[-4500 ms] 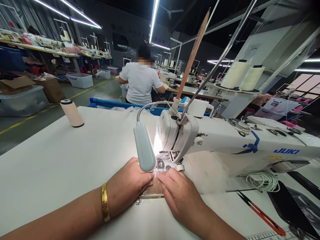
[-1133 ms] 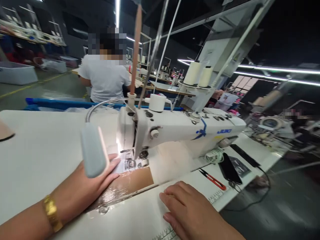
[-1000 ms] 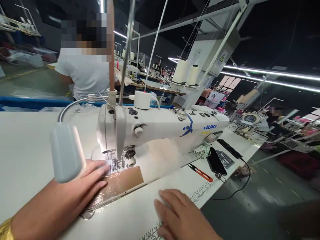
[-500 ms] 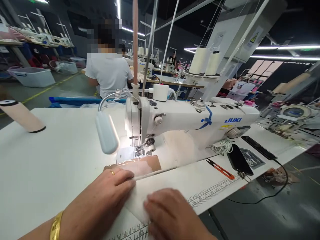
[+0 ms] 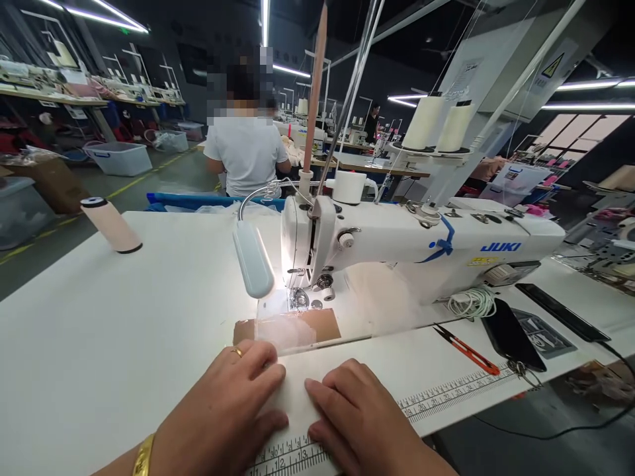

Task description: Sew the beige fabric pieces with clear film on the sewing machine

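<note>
Pale, sheer fabric [image 5: 285,332] now covers part of the brown plate [image 5: 328,322] in front of the presser foot [image 5: 299,299] in the head view, where a second ago the left hand lay across that plate and its shiny surface showed bare. Both hands have since drawn back toward the ruler strip [image 5: 436,396], which leaves the plate in fuller view and, it seems, the fabric lying flat near the foot of the sewing machine [image 5: 387,228]. The left hand [image 5: 223,403] rests just short of the plate, fingers bent and close together, thumb tip apart from the index finger. Near it, the right hand [image 5: 367,413] curves inward, its thumb likewise apart from the index finger. Neither is plainly clamped on anything; whether fingertips touch the fabric's near part cannot be told.
</note>
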The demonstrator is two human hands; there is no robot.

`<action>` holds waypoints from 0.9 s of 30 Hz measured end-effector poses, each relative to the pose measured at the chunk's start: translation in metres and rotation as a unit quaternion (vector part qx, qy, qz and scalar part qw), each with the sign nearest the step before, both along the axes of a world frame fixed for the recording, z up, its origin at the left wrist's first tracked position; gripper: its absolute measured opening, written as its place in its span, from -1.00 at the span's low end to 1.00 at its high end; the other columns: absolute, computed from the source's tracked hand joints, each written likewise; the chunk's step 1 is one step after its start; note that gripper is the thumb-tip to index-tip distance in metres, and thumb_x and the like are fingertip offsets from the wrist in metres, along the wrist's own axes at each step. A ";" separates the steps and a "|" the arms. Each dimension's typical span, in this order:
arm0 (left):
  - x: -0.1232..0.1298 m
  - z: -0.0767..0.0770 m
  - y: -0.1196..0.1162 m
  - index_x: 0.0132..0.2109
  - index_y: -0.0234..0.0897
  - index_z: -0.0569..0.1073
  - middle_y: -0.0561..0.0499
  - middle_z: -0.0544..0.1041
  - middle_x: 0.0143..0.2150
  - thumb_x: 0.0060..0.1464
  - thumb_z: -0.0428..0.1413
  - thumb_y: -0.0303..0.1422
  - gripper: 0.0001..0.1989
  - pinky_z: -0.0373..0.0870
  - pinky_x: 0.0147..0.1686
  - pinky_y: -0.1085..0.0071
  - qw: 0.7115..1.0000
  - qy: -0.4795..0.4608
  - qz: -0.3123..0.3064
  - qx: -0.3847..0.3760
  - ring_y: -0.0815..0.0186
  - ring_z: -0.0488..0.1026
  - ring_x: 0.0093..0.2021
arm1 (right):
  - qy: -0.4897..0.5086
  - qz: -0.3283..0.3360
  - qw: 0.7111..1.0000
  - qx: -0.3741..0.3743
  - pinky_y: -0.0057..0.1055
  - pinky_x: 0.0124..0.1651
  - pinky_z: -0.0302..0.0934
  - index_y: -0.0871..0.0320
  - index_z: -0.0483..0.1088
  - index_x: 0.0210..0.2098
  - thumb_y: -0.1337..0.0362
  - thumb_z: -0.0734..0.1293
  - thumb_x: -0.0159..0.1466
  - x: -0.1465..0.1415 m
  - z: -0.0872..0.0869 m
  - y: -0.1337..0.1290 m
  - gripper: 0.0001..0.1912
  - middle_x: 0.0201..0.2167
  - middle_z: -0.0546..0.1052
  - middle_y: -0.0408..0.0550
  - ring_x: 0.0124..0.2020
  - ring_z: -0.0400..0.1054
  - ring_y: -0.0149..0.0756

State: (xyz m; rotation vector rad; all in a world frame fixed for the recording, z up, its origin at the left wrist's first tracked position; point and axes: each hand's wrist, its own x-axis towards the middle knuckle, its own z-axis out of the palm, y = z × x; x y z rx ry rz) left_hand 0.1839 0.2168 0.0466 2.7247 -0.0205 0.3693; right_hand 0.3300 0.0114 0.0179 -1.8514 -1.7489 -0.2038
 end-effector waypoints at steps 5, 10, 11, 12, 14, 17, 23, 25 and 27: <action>-0.004 0.015 0.002 -0.33 -0.19 0.37 0.04 0.51 -0.29 0.39 -0.11 -0.41 -0.70 0.31 -0.31 0.36 0.991 0.021 -0.033 -0.127 0.25 0.40 -0.33 | 0.190 0.023 0.981 -0.034 -0.33 -0.17 0.26 0.09 0.39 -0.23 0.36 0.27 0.45 0.003 0.025 0.007 -0.89 -0.18 0.52 -0.05 -0.20 0.36 -0.22; 0.018 0.047 0.031 -0.41 -0.19 0.30 0.10 0.45 -0.48 0.40 -0.07 0.07 -0.48 0.29 -0.41 0.41 0.915 0.224 0.027 -0.335 0.28 0.40 -0.43 | 0.457 -0.022 0.877 -0.149 -0.40 -0.27 0.19 0.08 0.37 -0.29 0.02 0.25 0.54 0.031 0.062 0.029 -0.66 -0.35 0.44 -0.19 -0.34 0.30 -0.32; 0.023 0.051 0.037 -0.42 -0.19 0.30 0.08 0.46 -0.46 0.39 -0.09 0.10 -0.46 0.29 -0.40 0.39 0.922 0.221 0.051 -0.312 0.26 0.40 -0.41 | 0.444 -0.032 0.883 -0.149 -0.38 -0.25 0.18 0.09 0.35 -0.32 0.06 0.26 0.53 0.039 0.063 0.035 -0.67 -0.36 0.43 -0.19 -0.32 0.30 -0.32; 0.027 0.053 0.043 -0.40 -0.19 0.33 0.05 0.48 -0.42 0.38 -0.10 0.10 -0.47 0.29 -0.37 0.36 0.940 0.198 0.079 -0.267 0.22 0.40 -0.39 | 0.421 -0.051 0.892 -0.153 -0.37 -0.24 0.17 0.08 0.34 -0.32 0.10 0.26 0.52 0.046 0.062 0.041 -0.70 -0.35 0.44 -0.20 -0.32 0.30 -0.31; 0.031 0.052 0.051 -0.28 -0.20 0.44 -0.02 0.54 -0.29 0.37 -0.09 0.02 -0.55 0.31 -0.29 0.30 0.975 0.107 0.121 -0.152 0.14 0.43 -0.28 | 0.357 -0.097 0.917 -0.149 -0.34 -0.23 0.17 0.08 0.35 -0.27 0.20 0.27 0.50 0.056 0.055 0.049 -0.81 -0.34 0.45 -0.19 -0.29 0.32 -0.27; 0.028 0.043 0.053 -0.10 -0.20 0.51 -0.04 0.58 -0.18 0.41 -0.05 -0.18 -0.71 0.33 -0.17 0.26 0.996 -0.001 0.060 -0.064 0.11 0.45 -0.16 | 0.274 -0.125 0.947 -0.109 -0.30 -0.17 0.20 0.07 0.38 -0.17 0.29 0.26 0.49 0.060 0.044 0.052 -0.92 -0.31 0.44 -0.17 -0.24 0.34 -0.23; 0.036 0.016 0.050 -0.10 -0.22 0.54 -0.06 0.57 -0.13 0.38 0.04 -0.32 -0.81 0.34 -0.11 0.26 0.992 0.062 -0.085 -0.070 0.14 0.46 -0.12 | 0.264 -0.029 0.957 -0.117 -0.24 0.01 0.27 0.06 0.41 -0.06 0.36 0.47 0.37 0.048 0.037 0.044 -0.79 -0.08 0.46 -0.10 -0.07 0.36 -0.19; 0.043 0.012 0.052 -0.18 -0.24 0.55 -0.06 0.55 -0.20 0.37 0.02 -0.31 -0.77 0.32 -0.18 0.27 0.992 0.084 -0.061 -0.073 0.15 0.45 -0.18 | 0.256 -0.018 0.957 -0.138 -0.19 0.08 0.27 0.04 0.40 0.02 0.35 0.56 0.29 0.046 0.037 0.044 -0.61 -0.02 0.46 -0.07 0.00 0.34 -0.14; 0.048 0.011 0.055 -0.26 -0.25 0.54 -0.03 0.51 -0.28 0.36 0.01 -0.29 -0.73 0.30 -0.24 0.32 0.991 0.089 -0.036 -0.095 0.20 0.43 -0.26 | 0.253 -0.022 0.956 -0.147 -0.17 0.11 0.27 0.04 0.39 0.04 0.35 0.59 0.27 0.046 0.036 0.045 -0.56 0.00 0.46 -0.07 0.02 0.34 -0.12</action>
